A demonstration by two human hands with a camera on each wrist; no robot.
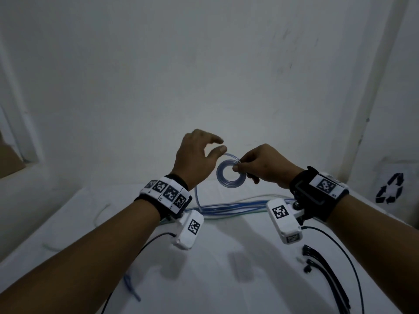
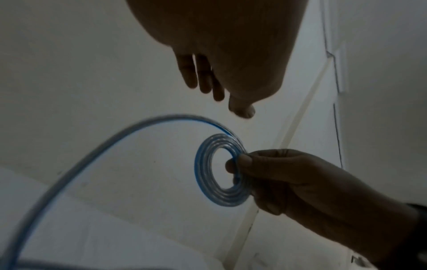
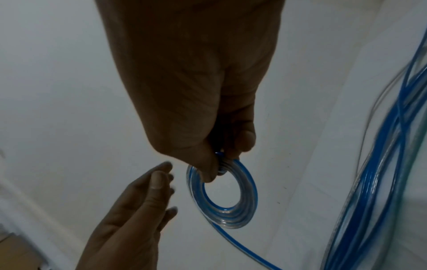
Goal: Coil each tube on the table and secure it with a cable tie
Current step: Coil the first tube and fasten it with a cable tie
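From the head camera, the right hand point(image 1: 264, 165) pinches a small blue tube coil point(image 1: 231, 177) up above the table point(image 1: 226, 268), while the left hand point(image 1: 197, 155) hovers just beside it, fingers loose, apart and holding nothing; black cable ties point(image 1: 326, 268) lie at the near right. Left wrist view: thumb and fingers point(image 2: 245, 160) clamp the coil's rim, its free tail point(image 2: 92, 151) arcing down and away. Right wrist view: same pinch at the top of the coil, with more loose tubes point(image 3: 381, 164) bunched at right.

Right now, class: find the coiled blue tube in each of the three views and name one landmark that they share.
Head: coiled blue tube at centre, between both hands.
Left wrist: coil at centre, slightly low.
Right wrist: coil below centre.
Shared landmark: the right hand, whose fingers pinch the coil's edge in every view.
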